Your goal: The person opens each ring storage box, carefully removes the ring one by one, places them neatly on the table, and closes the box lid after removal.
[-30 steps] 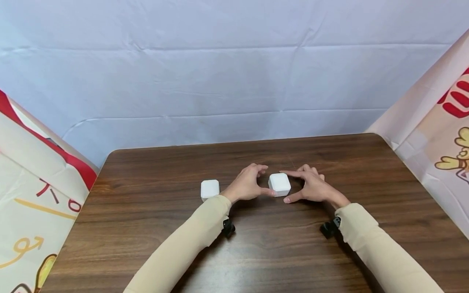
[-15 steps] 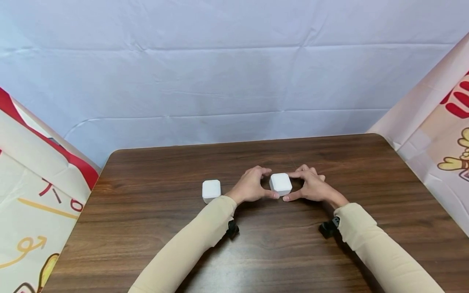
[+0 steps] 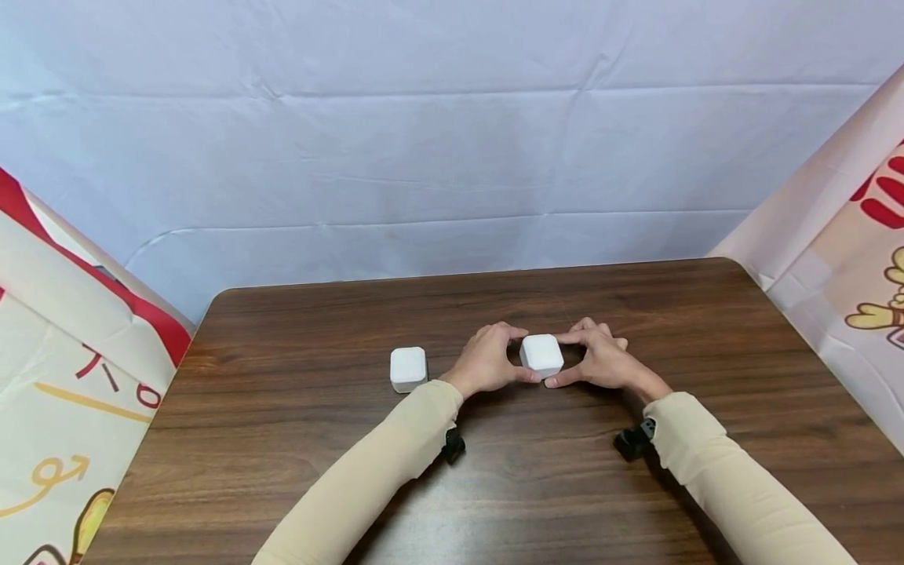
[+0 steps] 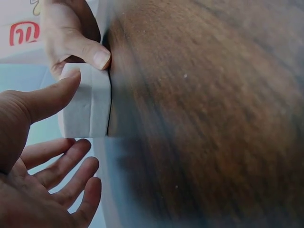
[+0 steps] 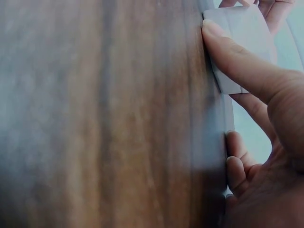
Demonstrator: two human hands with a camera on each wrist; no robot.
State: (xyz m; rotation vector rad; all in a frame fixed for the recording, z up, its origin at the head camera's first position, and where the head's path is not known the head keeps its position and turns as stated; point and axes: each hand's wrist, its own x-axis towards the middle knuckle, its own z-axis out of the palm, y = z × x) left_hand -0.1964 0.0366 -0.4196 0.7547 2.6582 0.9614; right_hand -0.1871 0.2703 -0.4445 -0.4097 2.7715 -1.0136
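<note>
White, round-cornered, cube-shaped block between the hands: was smooth and matt, a faint line along its side; material could not be told. Second white, cube-shaped block: showed the same matt finish. Brown, wood-grained tabletop: looked smooth, semi-glossy where light fell. Pale blue-white, cloth-like backdrop: was matt and creased. Beige, cloth left sleeve and right sleeve: were matt, lightly wrinkled.
</note>
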